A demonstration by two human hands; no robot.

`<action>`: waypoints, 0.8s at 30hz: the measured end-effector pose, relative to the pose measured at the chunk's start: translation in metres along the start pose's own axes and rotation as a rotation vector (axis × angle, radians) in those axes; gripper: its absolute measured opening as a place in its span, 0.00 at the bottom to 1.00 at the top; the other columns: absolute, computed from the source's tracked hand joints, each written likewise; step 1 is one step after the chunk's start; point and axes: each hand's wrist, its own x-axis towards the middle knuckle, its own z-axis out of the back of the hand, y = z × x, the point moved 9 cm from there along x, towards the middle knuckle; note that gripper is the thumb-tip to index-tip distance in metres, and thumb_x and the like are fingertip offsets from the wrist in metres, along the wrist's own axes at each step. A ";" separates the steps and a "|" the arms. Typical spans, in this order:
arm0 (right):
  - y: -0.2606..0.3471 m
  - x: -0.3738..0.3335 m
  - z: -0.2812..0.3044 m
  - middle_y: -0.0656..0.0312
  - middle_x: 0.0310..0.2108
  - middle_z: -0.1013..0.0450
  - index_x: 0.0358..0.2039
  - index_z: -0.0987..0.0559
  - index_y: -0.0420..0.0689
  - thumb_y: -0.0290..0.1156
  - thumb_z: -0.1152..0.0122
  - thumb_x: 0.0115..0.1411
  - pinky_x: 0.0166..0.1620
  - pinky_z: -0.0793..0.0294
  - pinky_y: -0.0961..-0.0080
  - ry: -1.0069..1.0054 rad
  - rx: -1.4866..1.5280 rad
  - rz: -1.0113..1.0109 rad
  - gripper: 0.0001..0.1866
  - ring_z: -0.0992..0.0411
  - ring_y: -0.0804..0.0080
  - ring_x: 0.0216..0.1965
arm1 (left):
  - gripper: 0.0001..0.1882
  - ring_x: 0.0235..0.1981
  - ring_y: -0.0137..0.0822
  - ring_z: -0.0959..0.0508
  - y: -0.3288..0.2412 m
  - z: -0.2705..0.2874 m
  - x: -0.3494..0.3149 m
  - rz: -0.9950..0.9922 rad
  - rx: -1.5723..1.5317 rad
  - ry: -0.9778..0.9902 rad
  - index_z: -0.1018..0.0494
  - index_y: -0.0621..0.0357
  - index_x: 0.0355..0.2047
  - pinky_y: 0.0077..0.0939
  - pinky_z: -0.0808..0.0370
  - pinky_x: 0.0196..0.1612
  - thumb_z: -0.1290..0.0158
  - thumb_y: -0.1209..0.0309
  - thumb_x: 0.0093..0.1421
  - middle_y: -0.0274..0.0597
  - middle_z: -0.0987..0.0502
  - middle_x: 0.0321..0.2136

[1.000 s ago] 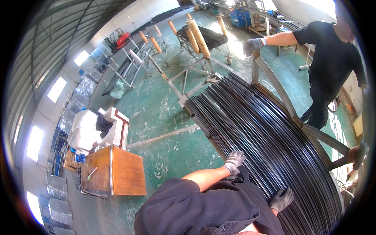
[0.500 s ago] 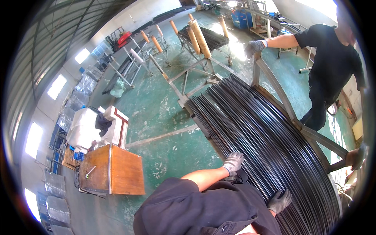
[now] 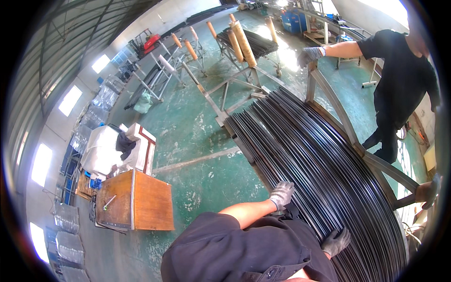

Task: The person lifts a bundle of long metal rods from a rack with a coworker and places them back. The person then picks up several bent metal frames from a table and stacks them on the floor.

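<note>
A broad stack of long, thin black rods or tubes [image 3: 319,155] runs away from me in a metal rack. My left hand [image 3: 282,195], in a grey work glove, rests on the rods at the stack's left edge, its fingers laid over them. Lower and to the right, my right hand [image 3: 336,243], gloved too, lies on top of the rods with its fingers spread. Neither palm shows. A co-worker in dark clothes [image 3: 401,89] stands across the stack, one gloved hand [image 3: 309,56] on the rack's metal frame [image 3: 333,101] and the other low by its near end.
At the left stands a wooden cabinet [image 3: 152,199] beside white wrapped bundles [image 3: 101,148]. Ahead are wheeled stands with padded posts [image 3: 242,44], one carrying more black rods [image 3: 258,46]. A red forklift [image 3: 151,42] is parked far off; a blue bin [image 3: 293,22] sits at the back.
The whole view has shifted very slightly. Both my hands rest at the same places on the rods, and the co-worker's hands are still at the frame.
</note>
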 end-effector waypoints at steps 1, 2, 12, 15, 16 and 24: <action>0.000 0.000 0.000 0.47 0.64 0.22 0.62 0.19 0.35 0.42 0.36 0.71 0.78 0.40 0.49 -0.008 0.000 0.005 0.27 0.31 0.48 0.71 | 0.18 0.68 0.52 0.27 0.000 -0.001 0.000 0.000 0.002 0.006 0.17 0.56 0.51 0.49 0.33 0.73 0.47 0.70 0.63 0.45 0.25 0.66; -0.001 0.000 0.000 0.47 0.64 0.22 0.62 0.19 0.35 0.42 0.35 0.71 0.78 0.40 0.49 -0.016 0.000 0.011 0.27 0.31 0.48 0.70 | 0.18 0.68 0.51 0.27 0.000 -0.001 0.001 0.000 0.003 0.011 0.16 0.55 0.52 0.49 0.33 0.73 0.47 0.70 0.63 0.45 0.25 0.66; -0.004 -0.002 -0.004 0.46 0.64 0.22 0.62 0.19 0.35 0.41 0.34 0.70 0.76 0.38 0.49 -0.039 0.012 0.032 0.27 0.30 0.46 0.69 | 0.16 0.64 0.55 0.25 -0.008 0.019 -0.007 -0.051 -0.048 -0.085 0.17 0.61 0.47 0.50 0.31 0.71 0.45 0.71 0.61 0.49 0.23 0.63; -0.005 -0.002 -0.004 0.46 0.64 0.22 0.62 0.19 0.35 0.41 0.34 0.70 0.76 0.38 0.48 -0.043 0.014 0.028 0.27 0.30 0.46 0.69 | 0.17 0.65 0.56 0.26 -0.013 0.025 -0.011 -0.053 -0.035 -0.102 0.18 0.62 0.48 0.51 0.32 0.72 0.46 0.72 0.61 0.51 0.24 0.64; -0.005 -0.002 -0.004 0.46 0.64 0.22 0.62 0.19 0.35 0.41 0.34 0.70 0.76 0.38 0.48 -0.035 0.012 0.024 0.27 0.30 0.46 0.69 | 0.17 0.65 0.56 0.26 -0.014 0.025 -0.011 -0.053 -0.039 -0.090 0.18 0.62 0.48 0.52 0.32 0.72 0.46 0.71 0.61 0.52 0.24 0.64; -0.006 -0.001 -0.005 0.47 0.64 0.23 0.63 0.20 0.36 0.42 0.35 0.70 0.77 0.39 0.49 -0.009 -0.010 -0.002 0.27 0.31 0.47 0.70 | 0.18 0.65 0.57 0.27 -0.017 0.029 -0.010 -0.032 -0.033 -0.049 0.18 0.62 0.50 0.52 0.33 0.72 0.46 0.71 0.61 0.52 0.24 0.64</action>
